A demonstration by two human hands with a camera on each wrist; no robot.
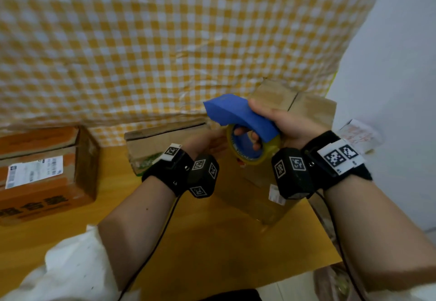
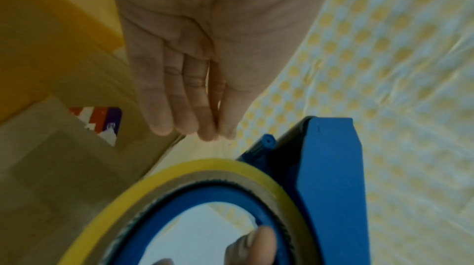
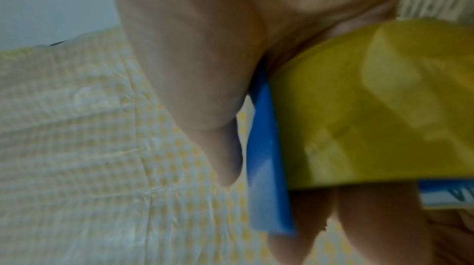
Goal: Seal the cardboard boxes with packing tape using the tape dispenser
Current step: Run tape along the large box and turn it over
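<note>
My right hand (image 1: 286,123) grips a blue tape dispenser (image 1: 244,117), thumb on top and fingers (image 1: 252,139) hooked through the core of its yellowish tape roll (image 1: 253,159). It is held in the air above a brown cardboard box (image 1: 257,196). My left hand (image 1: 208,140) is open just left of the roll, fingers (image 2: 184,105) straight and together, pointing at the dispenser's front (image 2: 330,168). A translucent yellowish band (image 2: 84,62) runs beside those fingers; I cannot tell whether they touch it. The right wrist view shows my thumb (image 3: 205,111) against the blue frame (image 3: 266,170) and roll (image 3: 379,107).
An orange box with a label (image 1: 44,173) stands at the left of the wooden table (image 1: 188,241). A small brown box (image 1: 160,142) sits at the back middle, another (image 1: 297,104) at the back right. A yellow checked cloth (image 1: 165,40) hangs behind; a white wall (image 1: 389,64) is on the right.
</note>
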